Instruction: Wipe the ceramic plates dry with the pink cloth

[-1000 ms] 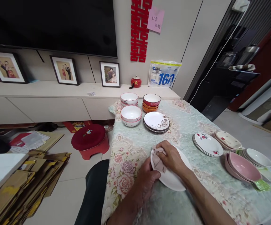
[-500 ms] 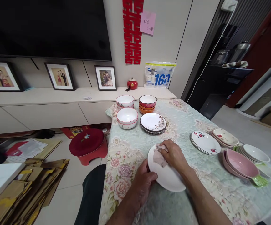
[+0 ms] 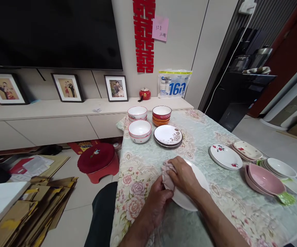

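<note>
A white plate (image 3: 200, 178) is tilted above the near part of the flowered tablecloth (image 3: 135, 171). My left hand (image 3: 159, 197) grips its left edge, thumb on the face. My right hand (image 3: 186, 175) presses a pale pink cloth (image 3: 167, 176) against the plate's upper left rim, fingers bent round the cloth. Beyond the hands stand a stack of brown-rimmed plates (image 3: 168, 134), white bowls with red rims (image 3: 139, 128) and a stack of red and orange bowls (image 3: 161, 112).
On the right lie flowered white plates (image 3: 225, 156), pink leaf-shaped bowls (image 3: 265, 178), small white bowls (image 3: 281, 167) and squarish dishes (image 3: 247, 150). A red stool (image 3: 99, 159) and flattened cardboard (image 3: 22, 212) are on the floor at left. A plastic package (image 3: 174, 84) stands behind the table.
My right hand and the cloth have moved left to the plate's edge. More of the plate's right side now shows, and its position has turned slightly. The view has shifted a little.
</note>
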{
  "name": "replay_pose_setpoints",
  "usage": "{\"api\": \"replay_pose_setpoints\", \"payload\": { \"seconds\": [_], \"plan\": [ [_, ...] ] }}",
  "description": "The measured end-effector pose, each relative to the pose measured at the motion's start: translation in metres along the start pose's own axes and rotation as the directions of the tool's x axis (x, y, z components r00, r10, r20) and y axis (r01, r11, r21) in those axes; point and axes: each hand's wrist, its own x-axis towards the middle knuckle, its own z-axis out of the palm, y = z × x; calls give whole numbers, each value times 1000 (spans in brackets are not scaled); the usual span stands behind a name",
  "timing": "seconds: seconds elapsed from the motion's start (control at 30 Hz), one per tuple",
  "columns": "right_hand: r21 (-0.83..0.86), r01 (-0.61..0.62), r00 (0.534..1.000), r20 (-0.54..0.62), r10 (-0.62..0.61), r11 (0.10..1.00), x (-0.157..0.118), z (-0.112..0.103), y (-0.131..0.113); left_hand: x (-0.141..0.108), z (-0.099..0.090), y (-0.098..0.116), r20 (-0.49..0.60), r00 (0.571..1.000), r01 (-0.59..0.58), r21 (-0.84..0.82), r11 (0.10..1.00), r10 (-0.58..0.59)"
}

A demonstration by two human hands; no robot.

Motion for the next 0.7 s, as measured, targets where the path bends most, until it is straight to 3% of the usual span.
{"api": "replay_pose_setpoints", "payload": {
  "seconds": [0.2, 0.33, 0.43, 0.5, 0.6, 0.7],
  "plan": [
    [380, 88, 979, 139, -151, 921, -22, -14, -1, -1, 1, 3, 23, 1000, -12, 10, 1000, 12],
    [435, 41, 954, 251, -164, 900, -39, -26, 8, -2, 1, 5, 31, 999, 23, -22, 999, -22],
    [404, -35, 948, 303, -98, 914, -46, -31, 23, -2, 1, 4, 3, 1000, 11, -16, 1000, -11],
    [360, -95, 962, 272, -8, 928, -47, -32, 37, -2, 0, 2, 14, 1000, 3, -32, 999, -2],
    [257, -172, 981, 129, 143, 951, -39, -29, 57, -2, 0, 1, 21, 1000, 5, -60, 998, -4],
    [116, -206, 978, 13, 206, 972, -21, -22, 63, -2, 1, 2, 20, 1000, 13, -64, 998, -11]
  ]
}}
